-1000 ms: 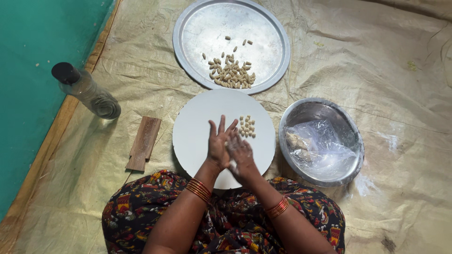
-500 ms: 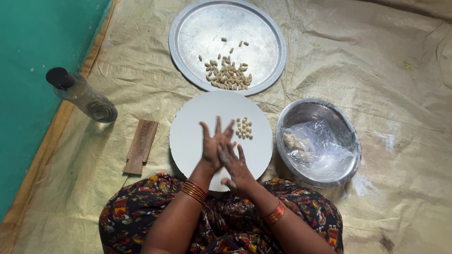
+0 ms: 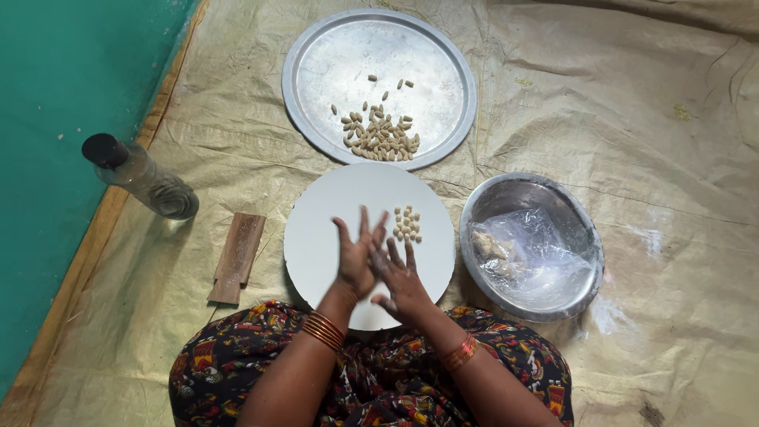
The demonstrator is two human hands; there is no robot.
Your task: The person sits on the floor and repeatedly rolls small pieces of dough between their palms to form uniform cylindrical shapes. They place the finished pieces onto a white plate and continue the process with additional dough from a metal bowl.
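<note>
So small dough bits (image 3: 407, 223) sit near the white board's (image 3: 324, 229) far edge; left hand (image 3: 356, 257) and right hand (image 3: 399, 273) pressed palm to palm, fingers spread, can't tell what's between them

A clear plastic bag (image 3: 531, 255) lies crumpled in the steel bowl (image 3: 577, 294), right of the white board; no labels, signs or screens.
</note>
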